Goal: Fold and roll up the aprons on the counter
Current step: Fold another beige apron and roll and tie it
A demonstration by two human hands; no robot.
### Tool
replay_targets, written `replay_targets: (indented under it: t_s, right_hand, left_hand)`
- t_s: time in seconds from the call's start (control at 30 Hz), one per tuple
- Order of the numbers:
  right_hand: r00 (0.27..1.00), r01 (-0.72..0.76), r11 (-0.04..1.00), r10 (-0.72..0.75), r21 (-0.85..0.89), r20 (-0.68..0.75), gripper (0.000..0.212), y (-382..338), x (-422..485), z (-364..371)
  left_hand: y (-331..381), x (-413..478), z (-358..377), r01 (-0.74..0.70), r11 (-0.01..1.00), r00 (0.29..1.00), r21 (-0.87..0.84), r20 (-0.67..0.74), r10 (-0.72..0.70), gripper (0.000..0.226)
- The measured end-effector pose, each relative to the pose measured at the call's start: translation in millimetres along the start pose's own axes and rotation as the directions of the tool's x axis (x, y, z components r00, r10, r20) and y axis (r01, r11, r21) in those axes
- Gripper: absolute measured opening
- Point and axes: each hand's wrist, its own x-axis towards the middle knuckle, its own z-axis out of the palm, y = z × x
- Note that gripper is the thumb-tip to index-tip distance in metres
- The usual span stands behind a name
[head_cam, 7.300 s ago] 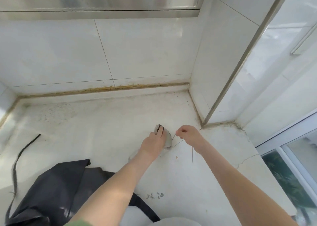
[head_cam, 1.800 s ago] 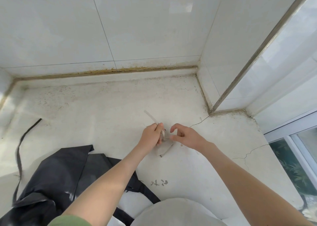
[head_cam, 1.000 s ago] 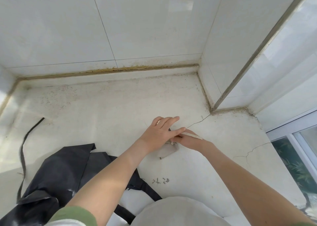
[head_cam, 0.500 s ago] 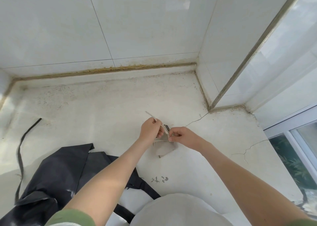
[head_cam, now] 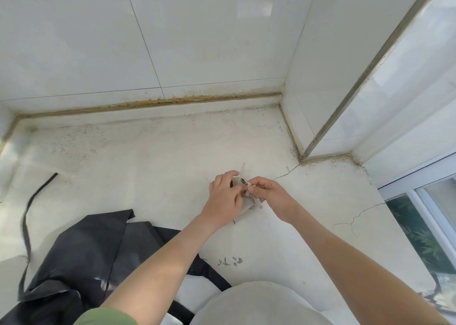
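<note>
White tiled wall (head_cam: 209, 35) stands beside a window (head_cam: 419, 228).

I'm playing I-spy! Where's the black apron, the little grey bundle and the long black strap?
black apron (head_cam: 81, 255): head view, on its flat middle panel.
grey bundle (head_cam: 247, 204): head view, on its lower corner.
black strap (head_cam: 24, 226): head view, midway along its curve.
</note>
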Motion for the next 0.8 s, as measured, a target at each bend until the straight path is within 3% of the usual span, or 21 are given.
replay_targets:
  t_s: [0.1,0.17,0.33,0.47,0.63,0.8]
  right_hand:
    - [1.0,0.004,0.999,-0.004,0.043,0.009,0.014,2.8,0.5,3.1]
    - [0.999,-0.014,0.998,0.012,0.054,0.04,0.016,6.5,2.1,5.3]
    - [0.996,-0.038,0.998,0.033,0.057,0.088,0.032,11.3,-1.3,5.2]
    - [0.997,-0.027,1.0,0.027,0.01,0.067,0.038,8.7,-2.8,5.2]
    - [0.996,-0.03,0.993,0.039,-0.112,0.08,0.048,11.9,-2.9,4.7]
    - [0.99,-0.053,0.991,0.068,-0.121,0.122,0.053,17.6,-6.1,7.5]
  left_hand:
    - [-2.8,-5.7,0.5,-0.143,0.985,0.99,0.098,0.029,0.141,0.034]
    - [-5.5,-4.2,5.2,-0.137,0.989,0.99,0.061,0.051,0.134,0.038]
    - [-8.8,7.4,7.3,0.063,0.985,0.989,-0.161,0.143,-0.04,0.049]
    - [2.2,10.7,-7.7,0.107,0.956,0.985,-0.273,0.159,-0.064,0.031]
    - [6.2,11.0,-15.2,0.381,0.845,0.92,-0.375,0.245,-0.306,0.027]
    - [3.2,12.2,-14.7,0.384,0.87,0.887,-0.308,0.383,-0.256,0.032]
